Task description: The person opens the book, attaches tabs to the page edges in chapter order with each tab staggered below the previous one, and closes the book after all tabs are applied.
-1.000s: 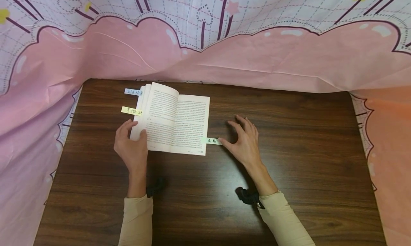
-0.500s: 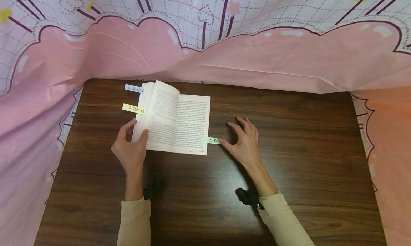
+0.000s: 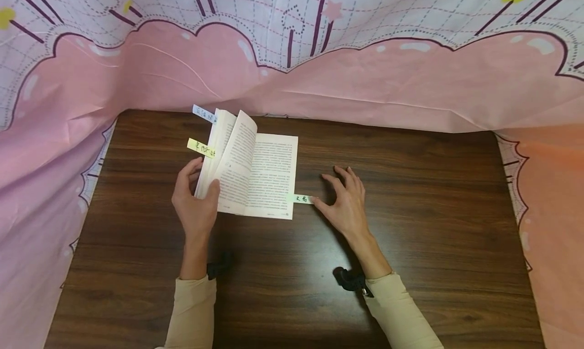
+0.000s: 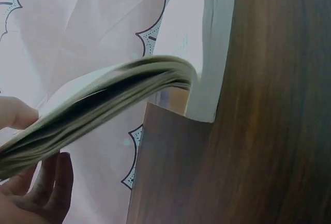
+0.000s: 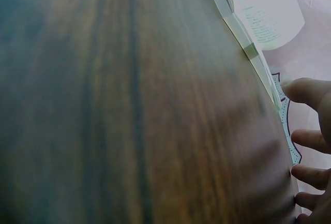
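An open book [image 3: 274, 171] with printed pages lies left of the middle of the table. My left hand [image 3: 196, 207] grips its left-hand block of pages, thumb on top and fingers beneath; the left wrist view shows this block raised and bent near the spine. A blue tab [image 3: 204, 113] and a yellow tab [image 3: 201, 147], both handwritten, stick out from the raised block. From the right page projects a pale green tab [image 3: 301, 198]. My right hand [image 3: 344, 202] is spread beside it, its thumb tip at the tab's outer end and its other fingers apart from the thumb.
The dark wooden table [image 3: 410, 197] extends around the book. A pink patterned cloth [image 3: 365, 90] hangs along the back and both sides. Each wrist carries a black mount, such as the right wrist mount [image 3: 350, 279].
My left hand has lifted the left-hand block and moved it rightward; the blue and yellow tabs have shifted and tilted with it. A page section now stands apart from the block. My right hand stays put.
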Demonstrator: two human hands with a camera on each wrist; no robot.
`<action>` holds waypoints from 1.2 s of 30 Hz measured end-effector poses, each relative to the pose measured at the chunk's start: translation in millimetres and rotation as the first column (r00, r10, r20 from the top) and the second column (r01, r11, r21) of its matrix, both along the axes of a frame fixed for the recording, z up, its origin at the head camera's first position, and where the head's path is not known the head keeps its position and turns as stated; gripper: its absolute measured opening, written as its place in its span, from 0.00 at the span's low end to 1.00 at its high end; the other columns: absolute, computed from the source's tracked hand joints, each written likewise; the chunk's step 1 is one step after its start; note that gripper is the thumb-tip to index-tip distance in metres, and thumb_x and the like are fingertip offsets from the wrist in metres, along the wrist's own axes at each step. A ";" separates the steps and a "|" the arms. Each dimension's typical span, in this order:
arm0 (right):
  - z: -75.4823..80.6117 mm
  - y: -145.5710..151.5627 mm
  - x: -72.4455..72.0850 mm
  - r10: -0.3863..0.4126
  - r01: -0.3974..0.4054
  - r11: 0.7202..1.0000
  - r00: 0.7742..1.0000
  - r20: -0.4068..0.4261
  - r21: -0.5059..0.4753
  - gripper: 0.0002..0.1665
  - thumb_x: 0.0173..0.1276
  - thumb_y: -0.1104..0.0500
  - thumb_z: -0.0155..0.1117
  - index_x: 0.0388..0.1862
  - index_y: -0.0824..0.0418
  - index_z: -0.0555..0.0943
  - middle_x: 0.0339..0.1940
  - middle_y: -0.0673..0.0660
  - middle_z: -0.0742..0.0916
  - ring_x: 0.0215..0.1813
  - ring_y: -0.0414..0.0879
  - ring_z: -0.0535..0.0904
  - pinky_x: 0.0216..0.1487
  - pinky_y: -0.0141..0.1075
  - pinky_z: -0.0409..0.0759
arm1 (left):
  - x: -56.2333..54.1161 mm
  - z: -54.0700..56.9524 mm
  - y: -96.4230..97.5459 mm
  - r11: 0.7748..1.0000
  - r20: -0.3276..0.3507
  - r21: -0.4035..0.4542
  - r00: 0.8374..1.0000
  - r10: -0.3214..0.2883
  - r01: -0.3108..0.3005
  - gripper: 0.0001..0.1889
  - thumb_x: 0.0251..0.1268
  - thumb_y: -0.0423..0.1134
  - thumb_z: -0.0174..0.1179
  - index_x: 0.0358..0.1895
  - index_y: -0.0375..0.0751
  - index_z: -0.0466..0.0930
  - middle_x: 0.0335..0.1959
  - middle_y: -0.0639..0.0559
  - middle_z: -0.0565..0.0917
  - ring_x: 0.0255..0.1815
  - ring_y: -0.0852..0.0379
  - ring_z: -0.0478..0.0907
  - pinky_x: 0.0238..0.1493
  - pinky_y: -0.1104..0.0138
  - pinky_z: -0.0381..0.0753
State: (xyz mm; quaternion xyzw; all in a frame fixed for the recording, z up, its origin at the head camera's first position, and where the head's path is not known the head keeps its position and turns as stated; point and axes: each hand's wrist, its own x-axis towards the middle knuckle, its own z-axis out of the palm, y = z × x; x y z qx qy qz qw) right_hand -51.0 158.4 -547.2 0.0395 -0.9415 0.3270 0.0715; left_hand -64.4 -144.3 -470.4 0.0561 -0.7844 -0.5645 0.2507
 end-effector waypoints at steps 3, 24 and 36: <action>-0.2 -0.3 -0.2 0.000 0.000 1.000 1.000 0.003 -0.002 0.36 0.53 0.45 0.80 0.59 0.58 0.81 0.70 0.63 0.73 0.76 0.64 0.57 0.72 0.64 0.49 | 0.8 0.6 1.0 1.000 0.029 0.005 1.000 -0.010 0.009 0.24 0.55 0.18 0.60 0.59 0.29 0.78 0.50 0.34 0.83 0.43 0.45 0.79 0.44 0.72 0.76; -2.3 -0.1 0.0 -0.009 0.009 1.000 1.000 0.002 -0.010 0.34 0.56 0.48 0.78 0.59 0.59 0.81 0.70 0.64 0.72 0.77 0.64 0.56 0.72 0.64 0.48 | -0.7 -13.6 32.7 0.930 0.149 0.058 0.918 -0.368 0.363 0.31 0.57 0.25 0.67 0.67 0.37 0.73 0.66 0.42 0.77 0.68 0.45 0.71 0.68 0.45 0.64; -1.2 -1.8 1.4 -0.007 0.007 1.000 1.000 -0.010 -0.006 0.31 0.58 0.53 0.76 0.60 0.59 0.81 0.71 0.63 0.72 0.76 0.64 0.57 0.73 0.62 0.48 | -1.6 -25.1 45.2 0.903 0.131 0.026 0.894 -0.428 0.428 0.31 0.59 0.29 0.68 0.67 0.49 0.75 0.63 0.51 0.79 0.63 0.52 0.75 0.61 0.50 0.75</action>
